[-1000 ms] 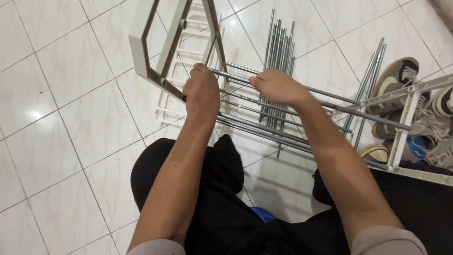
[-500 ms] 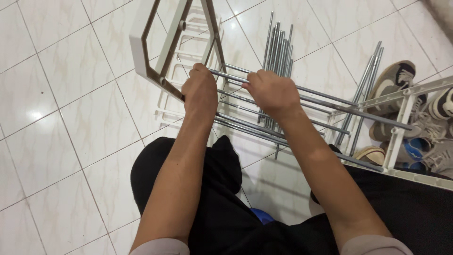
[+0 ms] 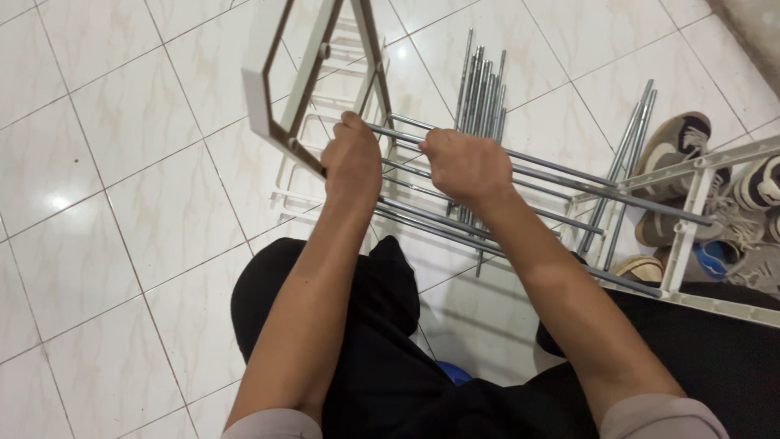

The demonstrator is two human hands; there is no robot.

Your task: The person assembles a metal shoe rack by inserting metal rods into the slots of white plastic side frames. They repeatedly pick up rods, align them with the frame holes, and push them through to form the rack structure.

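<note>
- White side frame [image 3: 262,81] of the rack, showing brown along its inner edge.
- Silver-grey metal rods [image 3: 561,172] running across, more of them in a loose bundle [image 3: 481,77] on the floor.
- Floor tiles [image 3: 122,187], glossy white with faint beige marbling and thin grey joints.
- Shoes [image 3: 678,142] in grey, white and black.
- Black trousers [image 3: 382,358].

Pale short sleeves, seemingly black trousers

Bright, even indoor light from overhead. Small glare spot on glossy white floor tiles [image 3: 58,200] at left. Soft shadows beneath metal rods [image 3: 479,81]. Sharp focus throughout; slight wide-angle bending near edges.
</note>
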